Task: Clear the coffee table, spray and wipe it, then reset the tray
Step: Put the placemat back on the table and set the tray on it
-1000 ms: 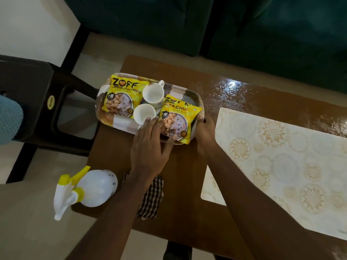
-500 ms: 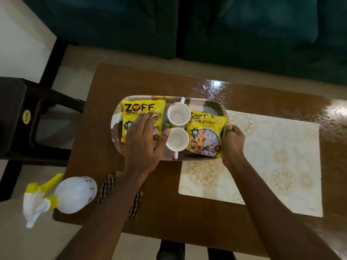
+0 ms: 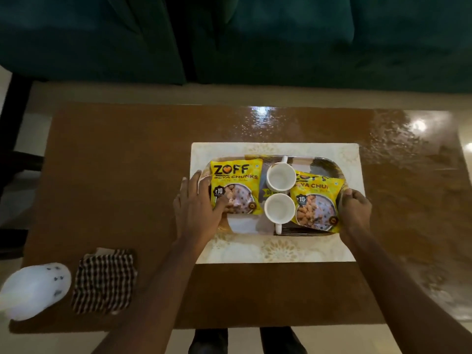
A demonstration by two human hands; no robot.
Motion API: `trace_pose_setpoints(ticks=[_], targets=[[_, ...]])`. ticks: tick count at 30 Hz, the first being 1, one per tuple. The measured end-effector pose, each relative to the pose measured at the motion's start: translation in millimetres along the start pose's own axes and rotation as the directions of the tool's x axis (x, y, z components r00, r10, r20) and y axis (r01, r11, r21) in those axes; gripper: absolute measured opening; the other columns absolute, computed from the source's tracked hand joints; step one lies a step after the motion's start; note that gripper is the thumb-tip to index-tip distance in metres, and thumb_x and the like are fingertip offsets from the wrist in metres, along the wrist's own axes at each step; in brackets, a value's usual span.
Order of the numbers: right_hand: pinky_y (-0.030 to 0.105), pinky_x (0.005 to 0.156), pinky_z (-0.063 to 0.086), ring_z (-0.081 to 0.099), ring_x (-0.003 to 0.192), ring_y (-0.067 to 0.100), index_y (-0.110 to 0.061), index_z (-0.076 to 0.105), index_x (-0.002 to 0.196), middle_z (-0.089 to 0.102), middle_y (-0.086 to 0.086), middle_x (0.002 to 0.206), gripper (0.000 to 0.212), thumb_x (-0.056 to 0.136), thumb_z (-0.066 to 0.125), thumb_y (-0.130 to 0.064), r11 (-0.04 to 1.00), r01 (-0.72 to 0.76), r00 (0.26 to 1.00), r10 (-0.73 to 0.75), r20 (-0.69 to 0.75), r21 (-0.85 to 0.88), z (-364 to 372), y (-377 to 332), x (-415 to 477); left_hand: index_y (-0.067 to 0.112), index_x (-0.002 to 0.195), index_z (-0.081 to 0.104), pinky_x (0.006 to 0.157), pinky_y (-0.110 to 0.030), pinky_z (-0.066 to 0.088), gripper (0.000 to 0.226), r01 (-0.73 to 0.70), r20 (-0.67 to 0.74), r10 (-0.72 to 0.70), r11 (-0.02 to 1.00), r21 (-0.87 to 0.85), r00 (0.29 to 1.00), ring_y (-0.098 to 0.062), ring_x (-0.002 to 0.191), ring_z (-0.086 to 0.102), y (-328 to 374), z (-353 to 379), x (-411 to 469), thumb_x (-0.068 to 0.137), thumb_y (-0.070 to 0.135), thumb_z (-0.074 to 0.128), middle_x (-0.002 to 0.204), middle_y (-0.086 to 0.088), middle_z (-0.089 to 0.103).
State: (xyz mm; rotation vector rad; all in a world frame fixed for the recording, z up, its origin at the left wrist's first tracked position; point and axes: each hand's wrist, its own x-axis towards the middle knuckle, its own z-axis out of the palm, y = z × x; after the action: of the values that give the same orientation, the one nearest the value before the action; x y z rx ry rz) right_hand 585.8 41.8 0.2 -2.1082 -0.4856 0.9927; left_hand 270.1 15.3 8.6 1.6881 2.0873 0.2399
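A patterned tray [image 3: 322,161] lies on a cream floral placemat [image 3: 278,251] on the brown coffee table [image 3: 122,180]. On the tray are two yellow snack packets, one on the left [image 3: 235,182] and one on the right [image 3: 315,200], with two white cups [image 3: 281,178] [image 3: 279,208] between them. My left hand [image 3: 196,208] grips the tray's left end, thumb lying on the left packet. My right hand [image 3: 353,208] grips the tray's right end.
A checked cloth [image 3: 103,281] and a white spray bottle [image 3: 35,290] lie at the table's near left corner. A dark green sofa [image 3: 255,34] stands behind the table. The tabletop shines wet at the far right [image 3: 398,139].
The tray has moved rightward across the table with both hands on it and now lies on the placemat. The cloth and bottle have stayed in place.
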Motion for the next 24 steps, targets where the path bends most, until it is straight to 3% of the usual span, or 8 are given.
trace_pose_setpoints(ticks=[3,7,13,16,21,24], targets=[[0.027,0.067,0.045,0.057,0.072,0.018,-0.007,0.065,0.097,0.060,0.004,0.081,0.026,0.103,0.044,-0.021,0.999,-0.031,0.999,0.031,-0.014,0.016,-18,9,18,0.017,0.139,0.046,0.100,-0.054,0.045,0.065,-0.035,0.040,0.036,0.999,-0.037,0.999,-0.030,0.141,0.032,20,18,0,0.088,0.055,0.058,0.153,-0.008,0.035],[0.026,0.061,0.039,0.050,0.071,0.017,-0.015,0.059,0.079,0.054,0.001,0.073,0.030,0.104,0.043,-0.021,1.000,-0.017,1.000,0.017,-0.023,0.001,-32,21,38,0.019,0.142,0.043,0.097,-0.048,0.049,0.072,-0.022,0.084,0.025,0.999,-0.033,0.996,-0.028,0.139,0.032,44,36,-1,0.084,0.056,0.065,0.152,-0.008,0.033],[0.036,0.072,0.044,0.056,0.090,0.023,-0.012,0.061,0.107,0.061,0.005,0.098,0.028,0.106,0.039,-0.030,0.963,0.152,0.988,-0.154,0.005,-0.222,-34,30,45,0.019,0.142,0.043,0.095,-0.050,0.047,0.072,0.006,0.051,-0.005,1.000,-0.010,0.999,-0.030,0.139,0.030,52,45,-2,0.083,0.052,0.068,0.151,-0.010,0.034],[0.045,0.077,0.051,0.058,0.094,0.029,-0.014,0.061,0.106,0.062,0.010,0.101,0.033,0.106,0.034,-0.032,0.904,0.276,0.960,-0.277,0.043,-0.326,-33,39,48,0.020,0.141,0.044,0.093,-0.051,0.048,0.072,0.026,0.036,-0.025,0.999,-0.034,0.999,-0.032,0.138,0.029,57,46,1,0.082,0.055,0.067,0.151,-0.009,0.032],[0.039,0.071,0.042,0.053,0.095,0.032,-0.008,0.062,0.117,0.060,0.017,0.100,0.034,0.106,0.034,-0.024,0.830,0.367,0.927,-0.362,0.095,-0.421,-30,48,50,0.022,0.139,0.046,0.089,-0.050,0.048,0.077,0.097,0.029,-0.095,0.994,-0.044,0.995,-0.033,0.132,0.028,56,43,8,0.077,0.061,0.070,0.147,-0.007,0.032],[0.041,0.085,0.042,0.050,0.110,0.037,-0.009,0.059,0.133,0.054,0.022,0.116,0.037,0.104,0.042,-0.023,0.803,0.390,0.917,-0.386,0.105,-0.451,-31,48,46,0.023,0.138,0.048,0.091,-0.051,0.049,0.076,0.086,0.024,-0.085,0.996,-0.034,0.996,-0.032,0.131,0.028,47,40,4,0.077,0.064,0.069,0.148,-0.006,0.033]])
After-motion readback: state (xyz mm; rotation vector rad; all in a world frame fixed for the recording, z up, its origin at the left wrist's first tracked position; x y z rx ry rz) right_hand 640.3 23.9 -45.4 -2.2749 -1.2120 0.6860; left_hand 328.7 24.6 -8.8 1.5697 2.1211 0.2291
